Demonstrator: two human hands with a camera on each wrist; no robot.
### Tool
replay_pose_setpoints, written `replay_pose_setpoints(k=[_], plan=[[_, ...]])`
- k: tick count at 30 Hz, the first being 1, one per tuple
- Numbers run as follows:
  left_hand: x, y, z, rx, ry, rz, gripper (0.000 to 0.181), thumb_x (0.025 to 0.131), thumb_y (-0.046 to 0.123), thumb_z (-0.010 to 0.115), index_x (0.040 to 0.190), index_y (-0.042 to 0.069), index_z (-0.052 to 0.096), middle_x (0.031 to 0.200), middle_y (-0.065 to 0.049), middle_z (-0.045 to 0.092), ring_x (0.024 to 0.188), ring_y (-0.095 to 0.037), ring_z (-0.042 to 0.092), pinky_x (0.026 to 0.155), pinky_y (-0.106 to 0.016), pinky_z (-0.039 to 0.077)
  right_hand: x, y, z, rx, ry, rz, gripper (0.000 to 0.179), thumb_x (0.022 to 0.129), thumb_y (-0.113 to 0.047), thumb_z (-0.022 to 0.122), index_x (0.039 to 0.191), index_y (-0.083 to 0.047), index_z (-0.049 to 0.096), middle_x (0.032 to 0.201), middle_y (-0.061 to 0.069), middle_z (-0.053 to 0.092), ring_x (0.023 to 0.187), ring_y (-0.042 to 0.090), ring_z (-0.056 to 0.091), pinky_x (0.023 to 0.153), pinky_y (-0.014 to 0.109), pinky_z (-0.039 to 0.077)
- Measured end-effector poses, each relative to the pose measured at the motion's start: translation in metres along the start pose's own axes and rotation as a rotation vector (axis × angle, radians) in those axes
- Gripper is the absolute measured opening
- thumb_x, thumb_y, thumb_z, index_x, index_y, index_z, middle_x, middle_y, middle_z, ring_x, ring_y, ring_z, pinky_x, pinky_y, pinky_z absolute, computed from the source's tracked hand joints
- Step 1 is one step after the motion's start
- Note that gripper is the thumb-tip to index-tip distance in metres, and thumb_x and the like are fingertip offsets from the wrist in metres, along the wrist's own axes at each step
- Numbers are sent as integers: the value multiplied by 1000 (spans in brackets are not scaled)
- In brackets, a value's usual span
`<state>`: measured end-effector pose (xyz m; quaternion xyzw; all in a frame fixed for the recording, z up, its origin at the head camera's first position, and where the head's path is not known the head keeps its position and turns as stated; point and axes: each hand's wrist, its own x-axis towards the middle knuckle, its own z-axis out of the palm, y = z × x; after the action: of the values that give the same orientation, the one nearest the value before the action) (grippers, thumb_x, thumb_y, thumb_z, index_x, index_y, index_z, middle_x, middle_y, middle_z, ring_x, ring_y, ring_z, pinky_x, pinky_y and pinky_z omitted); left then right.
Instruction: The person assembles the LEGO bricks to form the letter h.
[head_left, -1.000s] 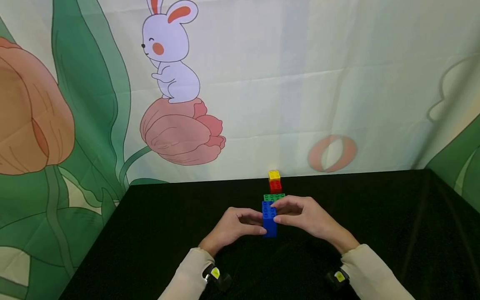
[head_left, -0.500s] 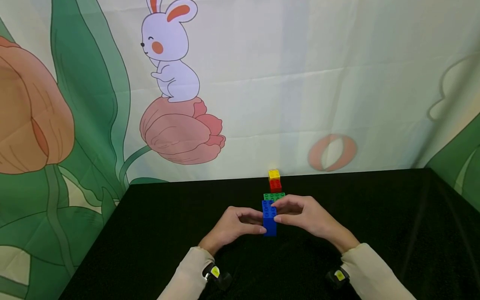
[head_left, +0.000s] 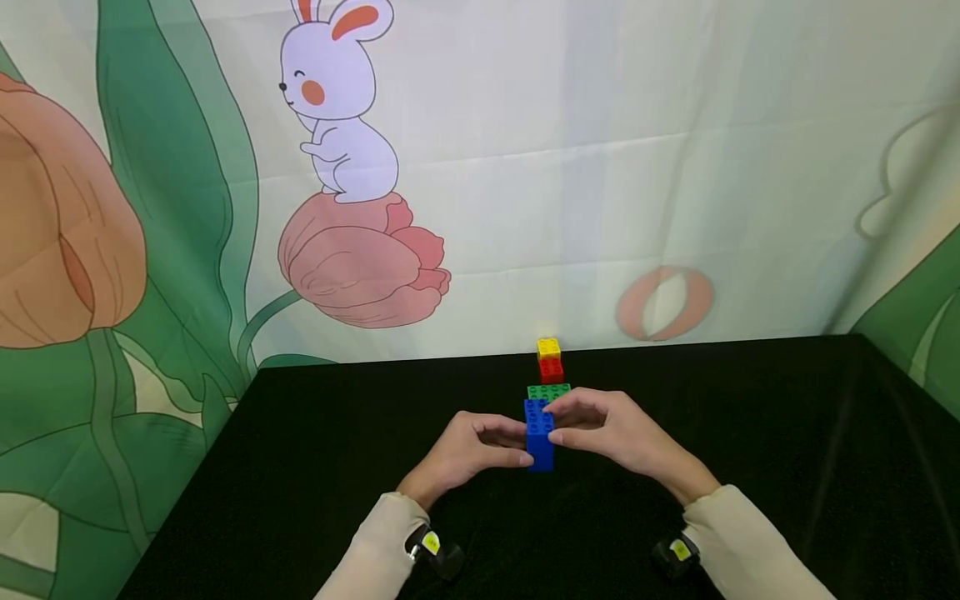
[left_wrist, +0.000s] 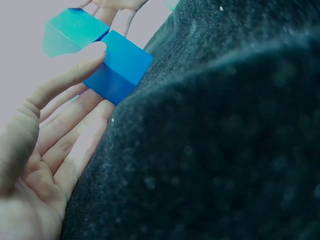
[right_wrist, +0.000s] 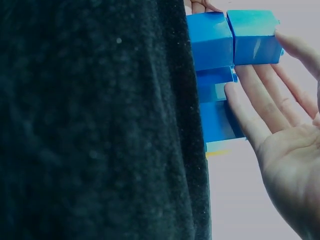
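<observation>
Two blue toy building bricks stand one on the other in front of me, with a thin seam between them in both wrist views. My left hand (head_left: 467, 452) pinches the lower blue brick (left_wrist: 125, 60) from the left, thumb on the near side and fingers behind. From the right, my right hand (head_left: 618, 429) holds the upper blue brick (right_wrist: 256, 37) between thumb and fingers. Studs show on top of the upper brick in the head view. Directly behind it is a green brick (head_left: 549, 392), its lower part hidden by the blue bricks and my right fingers.
Farther back in line are a red brick (head_left: 551, 372) and a yellow brick (head_left: 548, 348), near the table's far edge. A black cloth (head_left: 360, 408) covers the table. A printed fabric backdrop (head_left: 525, 208) with a rabbit and flowers hangs behind it.
</observation>
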<state>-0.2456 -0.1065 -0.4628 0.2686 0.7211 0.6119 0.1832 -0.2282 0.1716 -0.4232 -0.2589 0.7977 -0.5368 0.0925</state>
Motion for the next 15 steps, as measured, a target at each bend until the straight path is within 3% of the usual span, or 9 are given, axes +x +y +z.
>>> replay_pose_setpoints(k=[15], plan=[[1,-1,0,-21,-8,3,36,96,7,79,131,5,73,125,-8,75,111,-27,74,97,-39,60,0,1,0,23,-5,-1,35,100,-24,76,131,-11,68,125,6,72,115,24,70,99,41,57]])
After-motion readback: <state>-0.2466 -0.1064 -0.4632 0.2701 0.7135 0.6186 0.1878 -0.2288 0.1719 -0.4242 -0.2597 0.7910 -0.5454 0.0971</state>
